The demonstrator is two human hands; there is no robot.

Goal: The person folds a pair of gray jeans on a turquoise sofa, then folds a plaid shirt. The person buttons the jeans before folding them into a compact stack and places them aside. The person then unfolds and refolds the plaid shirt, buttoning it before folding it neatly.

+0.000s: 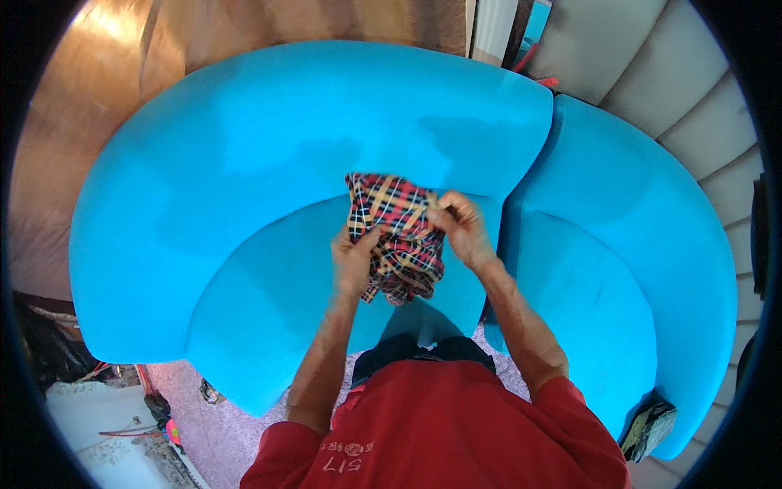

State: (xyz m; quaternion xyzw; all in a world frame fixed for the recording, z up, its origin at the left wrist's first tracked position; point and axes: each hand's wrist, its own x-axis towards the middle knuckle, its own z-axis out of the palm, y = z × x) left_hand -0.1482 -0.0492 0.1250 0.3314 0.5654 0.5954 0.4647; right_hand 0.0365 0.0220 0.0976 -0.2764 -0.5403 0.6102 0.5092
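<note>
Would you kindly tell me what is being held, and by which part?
A plaid cloth: the left hand grips its left edge, the right hand its upper right.

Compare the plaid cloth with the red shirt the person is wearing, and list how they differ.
The plaid cloth is checked in red, black, yellow and white; the red shirt is mostly plain, with small pale printing. The plaid cloth is bunched and held between the left hand and right hand, while the red shirt is worn. Both are fabric and contain red.
</note>
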